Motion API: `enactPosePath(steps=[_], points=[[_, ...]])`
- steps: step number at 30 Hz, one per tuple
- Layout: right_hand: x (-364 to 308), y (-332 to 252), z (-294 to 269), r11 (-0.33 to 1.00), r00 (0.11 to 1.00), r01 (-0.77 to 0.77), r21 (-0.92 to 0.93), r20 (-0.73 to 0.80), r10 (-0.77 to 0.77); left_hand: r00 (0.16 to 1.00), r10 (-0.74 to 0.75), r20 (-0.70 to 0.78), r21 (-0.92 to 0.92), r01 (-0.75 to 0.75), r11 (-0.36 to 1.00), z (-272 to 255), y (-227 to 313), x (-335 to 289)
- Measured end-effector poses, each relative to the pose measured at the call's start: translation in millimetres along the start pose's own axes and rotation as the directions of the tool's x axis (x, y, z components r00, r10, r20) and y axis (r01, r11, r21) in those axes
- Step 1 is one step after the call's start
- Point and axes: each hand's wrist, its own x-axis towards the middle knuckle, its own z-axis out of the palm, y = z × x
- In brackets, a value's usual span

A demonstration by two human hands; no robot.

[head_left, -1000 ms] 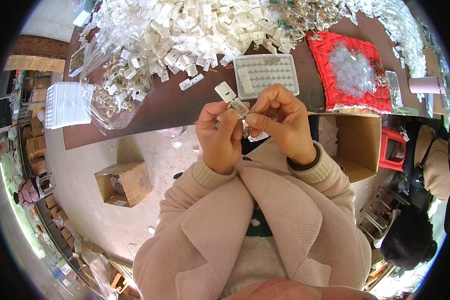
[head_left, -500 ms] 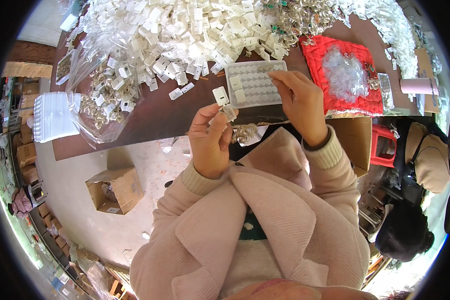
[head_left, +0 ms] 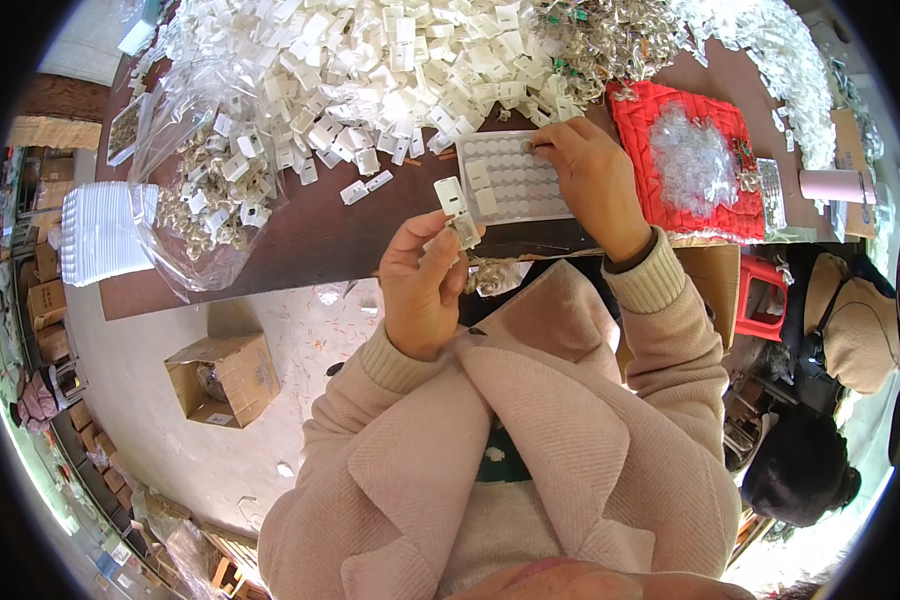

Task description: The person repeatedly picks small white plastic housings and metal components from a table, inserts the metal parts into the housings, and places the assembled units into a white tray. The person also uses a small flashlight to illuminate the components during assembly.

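My left hand [head_left: 422, 285] is closed, with thumb and fingers pinching small white cards. One white card [head_left: 451, 196] with a small dark slot sticks up above the fingertips. A second whitish piece [head_left: 466, 232] shows beside the thumb. My right hand [head_left: 602, 182] reaches over a white tray [head_left: 515, 218] with rows of scalloped ridges. Its thumb and fingers press together at the tray's far right part; whatever they hold is too small to make out. Two more white cards [head_left: 481, 188] lie at the tray's left side.
A large heap of white cards [head_left: 370, 60] covers the table's far side. Left are a clear bag [head_left: 205, 215] of metallic pieces and cards, and stacked white trays [head_left: 108, 235]. Red cloth [head_left: 635, 120] bearing clear plastic bits [head_left: 692, 150] lies right. A cardboard box [head_left: 225, 380] stands on the floor.
My right hand has shifted a little left and away from me over the tray, covering its right end more. My left hand keeps its pinch on the cards, nearly still.
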Motion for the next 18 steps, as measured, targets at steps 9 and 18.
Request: enactPosePath(steps=[9,18], points=[[-10,-46,-22,0.948,0.996,0.093,0.305,-0.022,-0.091,0.998,0.05,0.047,0.039,-0.052,0.998,2,-3,-4],[-25,-94,-29,0.932,0.968,0.249,0.264,-0.111,-0.227,0.988,0.154,0.015,0.093,-0.154,0.984,13,-4,-10]])
